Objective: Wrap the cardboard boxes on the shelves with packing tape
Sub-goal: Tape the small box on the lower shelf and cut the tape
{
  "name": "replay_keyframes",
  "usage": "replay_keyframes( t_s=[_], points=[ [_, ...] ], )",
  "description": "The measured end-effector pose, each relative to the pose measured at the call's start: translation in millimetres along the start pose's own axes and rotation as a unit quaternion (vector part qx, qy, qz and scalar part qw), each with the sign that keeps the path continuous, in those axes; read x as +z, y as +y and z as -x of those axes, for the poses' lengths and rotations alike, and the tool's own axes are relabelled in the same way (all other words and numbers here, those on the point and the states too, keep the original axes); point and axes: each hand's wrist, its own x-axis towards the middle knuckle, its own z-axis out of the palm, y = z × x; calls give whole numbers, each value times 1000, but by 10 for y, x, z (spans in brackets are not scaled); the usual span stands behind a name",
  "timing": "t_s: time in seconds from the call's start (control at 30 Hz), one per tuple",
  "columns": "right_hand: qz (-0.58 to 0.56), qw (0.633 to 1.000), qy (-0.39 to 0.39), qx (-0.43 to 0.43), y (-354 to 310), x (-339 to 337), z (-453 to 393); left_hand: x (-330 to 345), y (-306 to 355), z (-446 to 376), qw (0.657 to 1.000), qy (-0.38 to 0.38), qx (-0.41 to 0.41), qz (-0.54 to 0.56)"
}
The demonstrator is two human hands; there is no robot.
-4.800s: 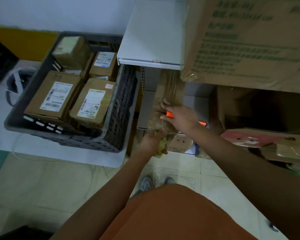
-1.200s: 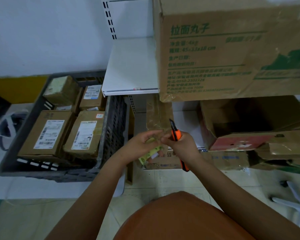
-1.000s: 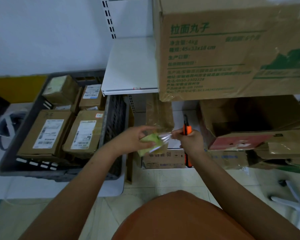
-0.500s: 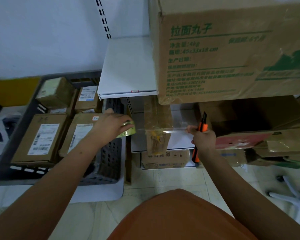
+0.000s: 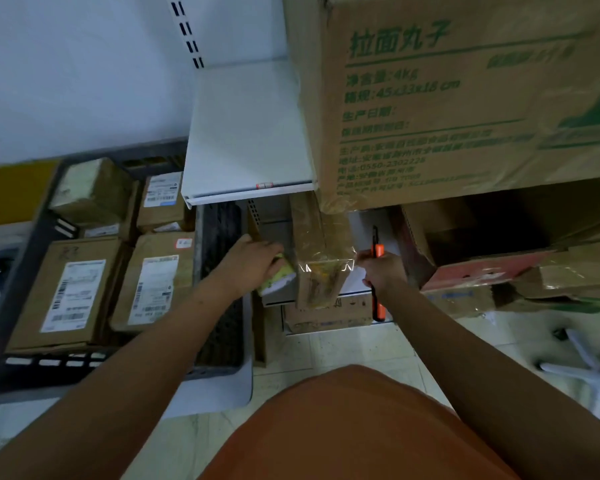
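A narrow cardboard box (image 5: 317, 268) sticks out over the front edge of the middle shelf. My left hand (image 5: 248, 265) grips a yellow-green roll of clear packing tape (image 5: 280, 277) just left of the box. A strip of clear tape (image 5: 326, 258) runs from the roll across the box's top to my right hand (image 5: 378, 273), which pinches the tape's free end and also holds an orange utility knife (image 5: 377, 282) upright.
A large printed carton (image 5: 465, 98) sits on the white upper shelf (image 5: 246, 133). Open cartons (image 5: 499, 258) crowd the shelf to the right. A grey crate (image 5: 219, 237) of labelled parcels (image 5: 73, 292) stands at the left. A white stand lies on the tiled floor (image 5: 582, 362) at the right.
My hands have drawn apart, pulling a strip of tape off the roll. The strip now lies across the narrow box; my left hand has brought the roll back close to the box's left side.
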Motion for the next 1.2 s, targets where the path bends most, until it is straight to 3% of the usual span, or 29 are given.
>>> replay_keyframes(
  t_s=[0.13, 0.2, 0.33, 0.4, 0.57, 0.63, 0.73, 0.87, 0.97, 1.2],
  points=[
    [22, 998, -42, 43, 51, 130, -74, 65, 270, -133, 994, -45, -70, 76],
    [73, 996, -13, 46, 110, 89, -96, 101, 349, -143, 983, -62, -102, 139],
    [-11, 991, 114, -70, 54, 52, 8, 103, 549, -257, 966, -50, -148, 207],
    [-52, 983, 142, -105, 24, 49, 98, 130, 656, -294, 953, -35, -162, 253],
    [50, 960, 159, -227, -138, -112, 111, 269, 843, -270, 880, -52, -189, 433],
    [132, 945, 146, -262, -181, -179, 33, 387, 925, -249, 872, -61, -184, 449],
    [180, 942, 136, -249, -215, -224, -41, 506, 1028, -313, 875, -47, -192, 442],
    [227, 926, 221, -205, -406, -193, -33, 477, 1078, -478, 877, -45, -196, 437],
    [240, 935, 170, -199, -454, -167, -129, 459, 1090, -524, 873, -49, -214, 436],
    [190, 970, 96, -121, -606, -294, -281, 589, 1070, -616, 820, -72, -220, 524]
  ],
)
